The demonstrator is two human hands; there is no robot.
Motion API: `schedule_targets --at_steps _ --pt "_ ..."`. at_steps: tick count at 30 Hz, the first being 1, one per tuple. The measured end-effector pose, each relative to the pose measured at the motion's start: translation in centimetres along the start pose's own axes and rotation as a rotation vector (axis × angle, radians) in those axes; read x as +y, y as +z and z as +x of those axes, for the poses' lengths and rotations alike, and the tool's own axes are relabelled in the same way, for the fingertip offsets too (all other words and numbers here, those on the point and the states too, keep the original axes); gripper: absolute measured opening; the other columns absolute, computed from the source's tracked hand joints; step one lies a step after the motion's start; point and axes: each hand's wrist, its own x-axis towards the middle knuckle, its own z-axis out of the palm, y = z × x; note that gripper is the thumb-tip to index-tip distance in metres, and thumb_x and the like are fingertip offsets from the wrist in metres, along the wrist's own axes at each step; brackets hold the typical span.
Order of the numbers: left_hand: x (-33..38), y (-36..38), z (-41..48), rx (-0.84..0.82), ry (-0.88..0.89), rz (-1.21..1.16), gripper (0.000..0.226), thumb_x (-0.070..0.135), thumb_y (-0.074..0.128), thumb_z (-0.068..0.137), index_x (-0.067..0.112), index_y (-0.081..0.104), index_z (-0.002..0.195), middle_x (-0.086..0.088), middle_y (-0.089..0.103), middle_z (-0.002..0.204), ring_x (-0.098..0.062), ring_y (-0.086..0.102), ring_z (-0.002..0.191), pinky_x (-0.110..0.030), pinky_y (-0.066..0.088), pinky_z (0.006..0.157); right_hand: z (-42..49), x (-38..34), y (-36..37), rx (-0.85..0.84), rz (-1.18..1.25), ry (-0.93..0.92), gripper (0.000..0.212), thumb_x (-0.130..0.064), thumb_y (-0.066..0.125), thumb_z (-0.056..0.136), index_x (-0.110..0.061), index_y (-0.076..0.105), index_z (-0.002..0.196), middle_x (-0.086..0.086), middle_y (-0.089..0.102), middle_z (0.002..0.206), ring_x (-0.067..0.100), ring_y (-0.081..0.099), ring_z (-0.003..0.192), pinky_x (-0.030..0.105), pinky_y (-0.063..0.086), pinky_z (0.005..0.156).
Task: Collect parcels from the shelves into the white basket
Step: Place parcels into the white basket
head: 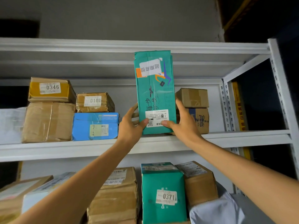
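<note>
Tall green parcel [154,92]: cardboard carton, upright on its short end, at the front of the upper shelf [226,139] of a white metal rack. White shipping label low on its front face; a second white label with upside-down characters near the top, beside an orange patch. Whether its base rests on the shelf board or is just lifted cannot be told.

Hands: left hand [131,125] clasps the parcel's lower left edge, thumb on the front face by the shipping label, fingers wrapped behind. Right hand [181,121] clasps the lower right edge likewise, thumb on the front, fingers along the side. Both forearms bare, reaching up from below.

Same shelf, left of the parcel: blue parcel [95,126] lying flat, with a small brown box marked 0140 [95,102] on top. Further left, a large brown taped box [48,122] carrying a yellow-taped box marked 0346 [51,90]. At the far left edge, a pale wrapped package [11,125].

Same shelf, right of the parcel: two brown boxes stacked, plain upper box [192,97] on a printed lower box [200,119], just behind the right hand.

Lower shelf: green parcel marked 0371 [163,194], upright, between a large brown carton [116,196] on its left and a brown box [200,183] on its right. More brown and pale packages at lower left; a pale grey soft bag [216,210] at lower right.

Beyond the rack's right post, a yellow strip with lettering [238,105], too dim to read.
</note>
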Motion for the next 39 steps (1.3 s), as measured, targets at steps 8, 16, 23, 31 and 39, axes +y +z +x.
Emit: schedule_targets --at_steps 8,16,23,31,39 --pt "-1.4 -0.5 -3.1 -0.030 0.124 -0.164 0.054 0.004 0.060 0.091 0.017 0.043 0.141 0.013 0.061 0.103 -0.010 0.067 0.089 -0.022 0.058 0.070 -2.3 -0.4 -0.3 0.004 -0.104 -0.051 0.081 -0.013 0.063 0.092 -0.043 0.016 0.151 0.004 0.051 0.131 0.014 0.054 0.120 0.041 0.058 0.085" --pt "-1.7 1.9 -5.1 -0.347 0.094 -0.382 0.071 0.004 0.069 0.084 0.024 0.039 0.144 0.006 0.061 0.123 -0.015 0.063 0.109 -0.026 0.059 0.075 -8.0 -3.8 -3.4 0.169 -0.237 0.076 0.074 -0.004 0.062 0.091 -0.038 0.026 0.146 -0.013 0.054 0.130 -0.004 0.056 0.109 0.026 0.054 0.090" --pt "1.0 9.7 -13.4 -0.629 0.099 -0.688 0.070 -0.002 0.069 0.083 0.028 0.041 0.139 0.016 0.059 0.122 0.003 0.058 0.109 -0.025 0.055 0.088 -19.3 -8.3 -10.0 0.431 -0.539 0.247 0.079 -0.006 0.064 0.090 -0.029 0.022 0.153 -0.019 0.056 0.129 -0.009 0.056 0.112 0.011 0.049 0.087" --pt "11.3 18.4 -28.9 -1.001 0.050 -0.942 0.081 -0.004 0.074 0.077 0.031 0.041 0.142 0.013 0.061 0.113 0.002 0.060 0.100 -0.021 0.054 0.088 -35.2 -19.8 -19.0 0.745 -0.854 0.485 0.079 -0.005 0.064 0.090 -0.038 0.024 0.150 -0.015 0.060 0.121 0.016 0.064 0.107 0.030 0.058 0.082" --pt "25.7 21.4 -49.4 -1.382 0.089 -1.193 0.087 0.003 0.079 0.073 0.034 0.039 0.144 -0.002 0.066 0.118 -0.014 0.065 0.101 -0.032 0.057 0.086 -51.3 -36.8 -23.5 1.146 -1.199 0.686 0.075 0.004 0.063 0.087 -0.033 0.035 0.145 -0.005 0.066 0.114 0.021 0.064 0.109 0.042 0.059 0.082"
